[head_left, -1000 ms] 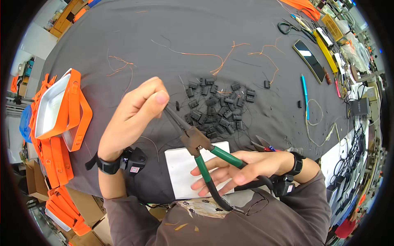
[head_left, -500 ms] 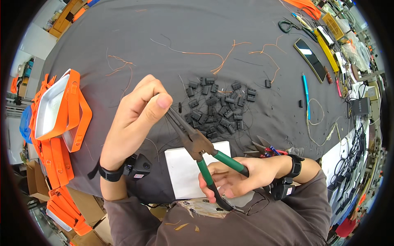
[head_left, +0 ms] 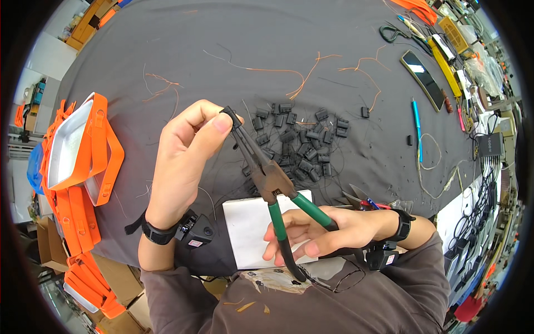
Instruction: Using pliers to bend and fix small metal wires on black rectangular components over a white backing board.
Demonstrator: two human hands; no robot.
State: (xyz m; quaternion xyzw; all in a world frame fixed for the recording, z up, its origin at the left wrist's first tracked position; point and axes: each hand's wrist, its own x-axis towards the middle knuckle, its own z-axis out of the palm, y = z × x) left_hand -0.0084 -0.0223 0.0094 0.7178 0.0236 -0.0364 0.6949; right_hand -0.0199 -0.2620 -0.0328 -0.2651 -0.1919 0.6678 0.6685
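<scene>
Between its thumb and forefinger, my left hand (head_left: 192, 142) pinches a small black piece (head_left: 231, 116) at the tips of a pair of long-nose pliers. The piece seems to sit on the jaw tips; what kind it is I cannot tell. The pliers (head_left: 272, 177) have dark, rusty jaws and green-and-black handles spread apart. My right hand (head_left: 328, 234) grips those handles, palm upward, near my shirt. Just beyond the jaws lies a heap of small black ribbed pieces (head_left: 306, 147). Under the pliers is a white pad (head_left: 242, 231) at the table's near edge.
Orange straps with a white tray (head_left: 69, 145) stand at the left. Toward the right lie a phone (head_left: 423, 80), a blue pen-like tool (head_left: 416, 131), yellow-handled tools and cables. Cutters (head_left: 361, 197) rest near my right wrist. Orange wire scraps (head_left: 303, 83) are scattered across the grey cloth (head_left: 250, 28).
My left fingers have shifted slightly, and the black piece at the plier tips now shows. The pliers have moved a little to the right, with their handles still apart.
</scene>
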